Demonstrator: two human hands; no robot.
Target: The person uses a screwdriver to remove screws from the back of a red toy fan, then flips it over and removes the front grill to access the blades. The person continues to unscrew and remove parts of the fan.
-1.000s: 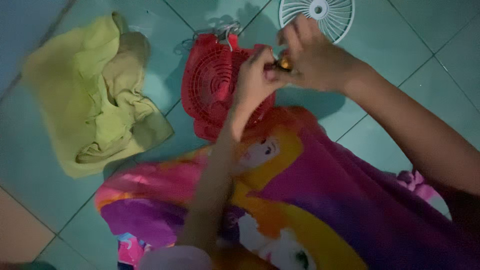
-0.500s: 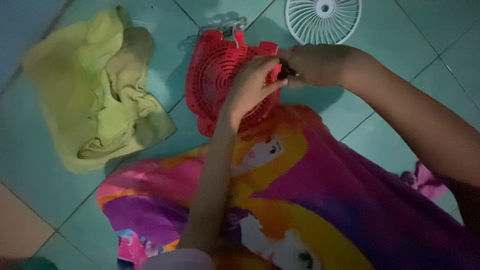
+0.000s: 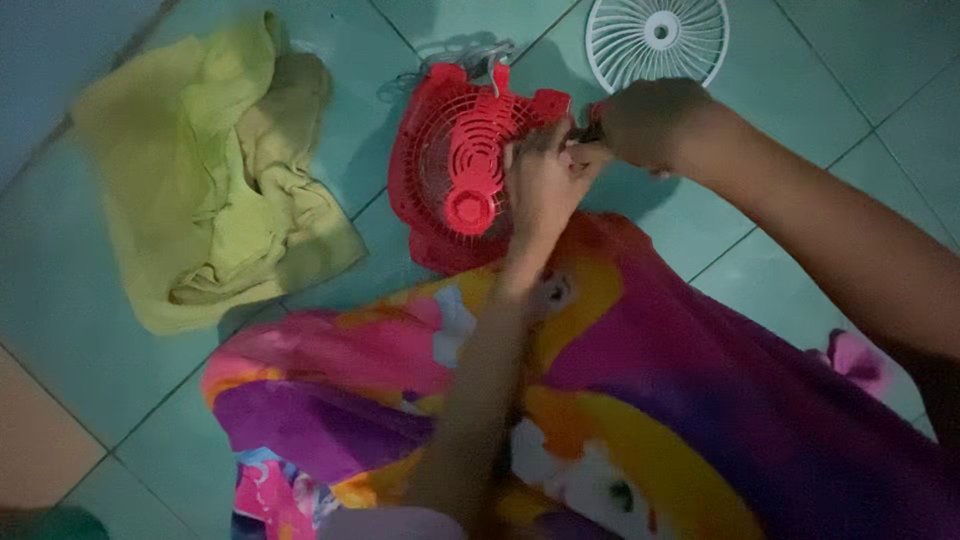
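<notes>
A red fan housing (image 3: 462,170) with a round grille lies on the teal tiled floor. My left hand (image 3: 540,185) reaches up from the bottom and its fingers are closed on the housing's right rim. Coming in from the right, my right hand (image 3: 645,120) is pinched shut on a small dark part (image 3: 588,132) at the housing's upper right corner. The fingertips of both hands meet there. What the part is cannot be made out.
A white round fan grille (image 3: 657,40) lies on the floor at the top right. A crumpled yellow-green cloth (image 3: 220,180) lies to the left. A bright pink, purple and yellow printed fabric (image 3: 650,400) covers my lap in the foreground.
Both hands have come down from above the fan to its right rim. More of the red grille shows now, and the small thing in the fingers sits lower against the housing.
</notes>
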